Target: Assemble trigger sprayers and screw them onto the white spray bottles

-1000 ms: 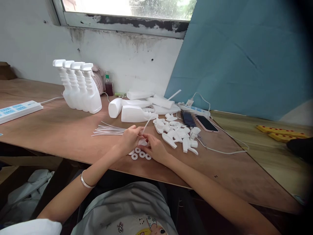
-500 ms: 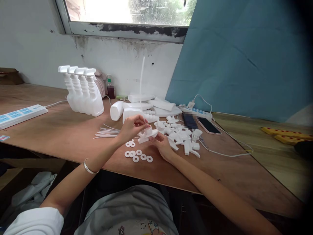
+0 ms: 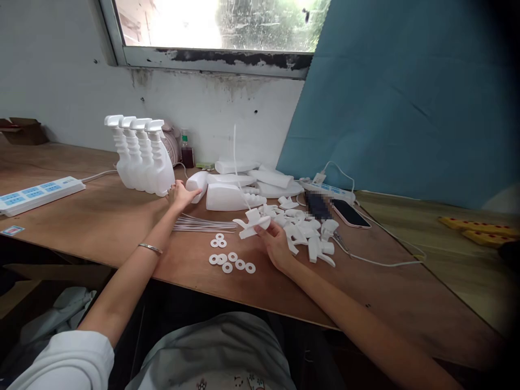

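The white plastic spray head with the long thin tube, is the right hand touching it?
Touching. The head view shows the bare right hand gripping the white plastic spray head, with no gap between them.

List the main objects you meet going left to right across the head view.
Power strip, standing spray bottles, thin straws, held spray head, pile of loose spray heads, pink-edged phone, yellow pieces.

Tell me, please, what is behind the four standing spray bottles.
Behind the spray bottles, part of a pink rounded object shows at their right side, with the wall farther back. The bottles cover the rest, so its full shape cannot be seen.
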A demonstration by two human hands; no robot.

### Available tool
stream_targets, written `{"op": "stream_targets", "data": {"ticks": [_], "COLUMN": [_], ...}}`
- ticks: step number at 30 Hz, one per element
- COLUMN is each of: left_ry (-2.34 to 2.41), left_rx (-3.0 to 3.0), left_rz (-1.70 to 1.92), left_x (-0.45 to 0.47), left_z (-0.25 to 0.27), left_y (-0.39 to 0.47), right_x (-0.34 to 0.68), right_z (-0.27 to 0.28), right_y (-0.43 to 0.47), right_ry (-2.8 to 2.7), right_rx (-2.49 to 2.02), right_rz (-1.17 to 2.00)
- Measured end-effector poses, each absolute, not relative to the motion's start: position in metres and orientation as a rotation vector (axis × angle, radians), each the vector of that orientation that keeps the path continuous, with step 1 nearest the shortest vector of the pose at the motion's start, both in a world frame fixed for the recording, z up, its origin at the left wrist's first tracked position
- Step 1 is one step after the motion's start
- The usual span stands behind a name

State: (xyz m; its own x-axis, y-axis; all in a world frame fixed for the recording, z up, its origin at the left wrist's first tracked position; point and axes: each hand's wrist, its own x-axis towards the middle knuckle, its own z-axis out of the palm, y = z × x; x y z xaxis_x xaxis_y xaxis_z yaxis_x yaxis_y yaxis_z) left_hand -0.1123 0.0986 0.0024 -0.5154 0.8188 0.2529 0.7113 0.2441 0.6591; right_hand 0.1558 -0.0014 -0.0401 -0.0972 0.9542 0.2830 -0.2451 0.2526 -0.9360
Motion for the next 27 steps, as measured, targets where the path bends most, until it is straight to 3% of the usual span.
{"op": "stream_targets", "data": {"ticks": [5, 10, 15, 19, 27], "left_ry": [2.288, 2.298, 1.998, 1.746, 1.778], "left_rx": [1.38, 1.308, 1.087, 0.974, 0.973], "left_rz": [1.322, 1.842, 2.221, 2.18, 1.973], "left_x": [-0.124, -0.138, -0.148, -0.151, -0.17], "left_z": [-0.006, -0.004, 0.001, 0.001, -0.012], "left_y": [0.099, 0.094, 0.093, 0.097, 0.11], "right_x": [0.158, 0.161, 0.167, 0.171, 0.173], "right_z": [-0.035, -0.03, -0.025, -0.022, -0.021], "right_y": [-0.001, 0.002, 0.004, 0.007, 0.009], "right_ry": [-1.209, -1.142, -1.033, -0.881, -0.806], "right_rx": [-0.774, -0.714, -0.669, -0.615, -0.623], "right_rz": [1.135, 1.121, 1.174, 1.204, 1.286]}}
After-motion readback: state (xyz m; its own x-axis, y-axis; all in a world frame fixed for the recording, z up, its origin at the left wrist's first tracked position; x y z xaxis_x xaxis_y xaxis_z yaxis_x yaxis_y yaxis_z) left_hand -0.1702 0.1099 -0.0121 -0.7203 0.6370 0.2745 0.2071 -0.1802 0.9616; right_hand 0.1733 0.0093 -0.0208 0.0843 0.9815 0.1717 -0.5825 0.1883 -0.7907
